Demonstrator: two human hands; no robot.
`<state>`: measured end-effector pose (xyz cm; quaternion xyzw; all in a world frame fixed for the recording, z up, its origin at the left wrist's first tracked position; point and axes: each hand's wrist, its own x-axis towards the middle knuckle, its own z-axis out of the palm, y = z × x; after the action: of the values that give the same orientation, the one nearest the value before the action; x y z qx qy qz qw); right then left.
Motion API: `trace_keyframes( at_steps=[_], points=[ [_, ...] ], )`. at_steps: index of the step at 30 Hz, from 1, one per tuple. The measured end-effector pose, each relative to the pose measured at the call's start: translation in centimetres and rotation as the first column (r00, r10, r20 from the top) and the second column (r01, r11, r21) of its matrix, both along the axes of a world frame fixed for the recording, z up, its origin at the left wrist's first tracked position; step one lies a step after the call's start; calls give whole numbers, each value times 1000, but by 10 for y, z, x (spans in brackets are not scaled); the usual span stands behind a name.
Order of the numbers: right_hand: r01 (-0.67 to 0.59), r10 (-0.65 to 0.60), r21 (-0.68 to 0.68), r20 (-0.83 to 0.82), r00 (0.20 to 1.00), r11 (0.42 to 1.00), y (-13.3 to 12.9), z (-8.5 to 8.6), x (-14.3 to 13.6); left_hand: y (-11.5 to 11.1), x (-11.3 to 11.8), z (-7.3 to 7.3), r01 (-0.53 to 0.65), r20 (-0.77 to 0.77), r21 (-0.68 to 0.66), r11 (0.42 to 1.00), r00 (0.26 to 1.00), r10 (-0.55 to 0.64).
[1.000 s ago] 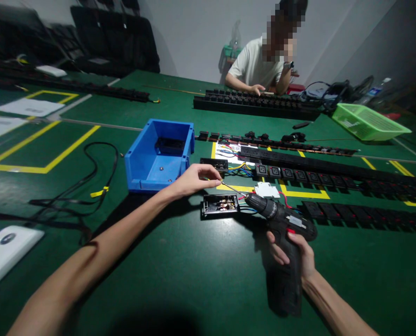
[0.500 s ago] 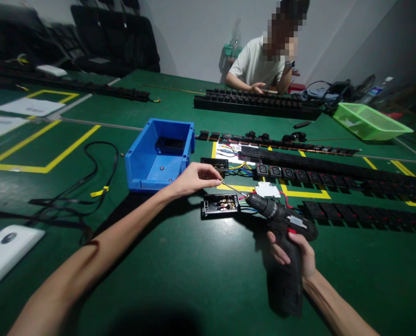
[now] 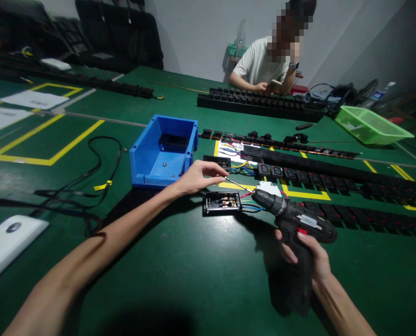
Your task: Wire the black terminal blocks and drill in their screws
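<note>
While holding both hands above the green table (image 3: 194,270), saw at the far left a white device (image 3: 15,247) lying flat, cut off by the edge of view. Right of that, noted a black cable (image 3: 100,161) in loose loops, marked with a yellow tag (image 3: 103,185). Further along, found a blue bin (image 3: 138,161) beyond the left forearm, with a dark block (image 3: 173,142) and a small screw-like piece (image 3: 164,164) inside. Just right of the bin, with the left hand (image 3: 200,177), pinched thumb and index finger together at the tip of a drill bit (image 3: 239,185), finding that tip too small to make out in detail. Nearer than the bit, had an open black housing (image 3: 224,201) lying on the table, with brass-coloured contacts showing and wires (image 3: 255,208) trailing rightward. Saw a second housing (image 3: 222,162) behind the left fingertips and a white piece (image 3: 269,188) behind the drill's chuck. Across the table, saw a seated person (image 3: 260,65) holding a phone-like thing (image 3: 273,84). With the right hand (image 3: 318,261), gripped the handle of a black power drill (image 3: 313,227), fingers wrapped around, chuck pointing left. Beyond, saw black socket rows (image 3: 288,174) stretching rightward and, farther back, a green basket (image 3: 362,133).
</note>
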<state>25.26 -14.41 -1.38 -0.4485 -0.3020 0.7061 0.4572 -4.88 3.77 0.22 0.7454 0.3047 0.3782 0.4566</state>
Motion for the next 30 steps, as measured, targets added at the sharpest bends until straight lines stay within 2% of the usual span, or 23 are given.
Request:
trace_keyframes(
  at_steps=[3, 5, 7, 10, 14, 18, 22, 27, 30],
  points=[
    [10, -15, 26, 178, 984, 1000, -2, 32, 6, -3, 0, 1, 11, -6, 68, 998, 1000, -10],
    [62, -76, 54, 331, 941, 997, -3, 57, 10, -6, 0, 0, 45, -52, 146, 988, 998, -38],
    [84, -104, 62, 486, 868, 995, -4, 83, 13, -11, 2, -1, 84, -112, 239, 967, 992, -58],
    [78, -71, 19, 671, 738, 997, -3, 114, 20, -18, 7, -3, 114, -174, 348, 930, 983, -55],
    [-99, 64, -10, 826, 561, 995, 6, 142, 29, -25, 10, -7, 131, -217, 384, 914, 975, -49],
    [-270, 131, -3, 880, 456, 963, 20, 164, 25, -30, 14, -10, 167, -254, 377, 911, 965, -72],
    [-250, 158, -66, 916, 368, 966, 32, 178, 9, -32, 17, -16, 168, -276, 378, 910, 959, -62],
    [-238, 138, -37, 895, 423, 970, 44, 178, 3, -34, 17, -21, 196, -337, 399, 896, 940, -56],
    [-267, 181, -73, 895, 407, 961, 49, 176, 6, -36, 16, -18, 224, -390, 406, 886, 919, -54]
  ],
)
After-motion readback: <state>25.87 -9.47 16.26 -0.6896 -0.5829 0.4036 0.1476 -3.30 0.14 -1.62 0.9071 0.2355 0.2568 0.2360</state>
